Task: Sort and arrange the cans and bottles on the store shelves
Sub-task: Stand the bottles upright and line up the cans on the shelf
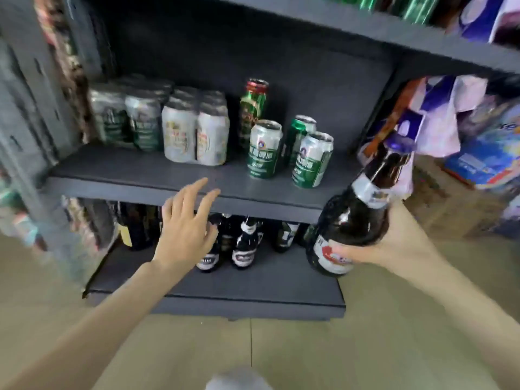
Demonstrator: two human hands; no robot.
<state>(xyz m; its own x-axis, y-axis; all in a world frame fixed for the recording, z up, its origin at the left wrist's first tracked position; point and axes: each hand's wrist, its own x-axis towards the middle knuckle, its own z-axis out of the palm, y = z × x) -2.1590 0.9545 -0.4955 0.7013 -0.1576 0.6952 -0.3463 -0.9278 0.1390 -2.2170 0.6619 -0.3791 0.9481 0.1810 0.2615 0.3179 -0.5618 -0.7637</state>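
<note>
- Head view: the right hand has its grip wrapped round a brown beer bottle, held tilted off the right end of the shelves.
- The left hand hovers with fingers spread, holding nothing, before the lower shelf.
- Judgement: set the bottle upright beside the standing bottles, label outward; loose green cans stay on the middle shelf.

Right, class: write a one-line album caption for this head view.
Right hand grips a brown glass bottle; open left hand reaches toward the dark grey shelf.

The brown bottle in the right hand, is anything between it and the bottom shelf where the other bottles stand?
Nothing visible does. The brown bottle, gripped by the right hand, is beside the bottom shelf, whose front right is bare. The left hand hovers further left.
</note>
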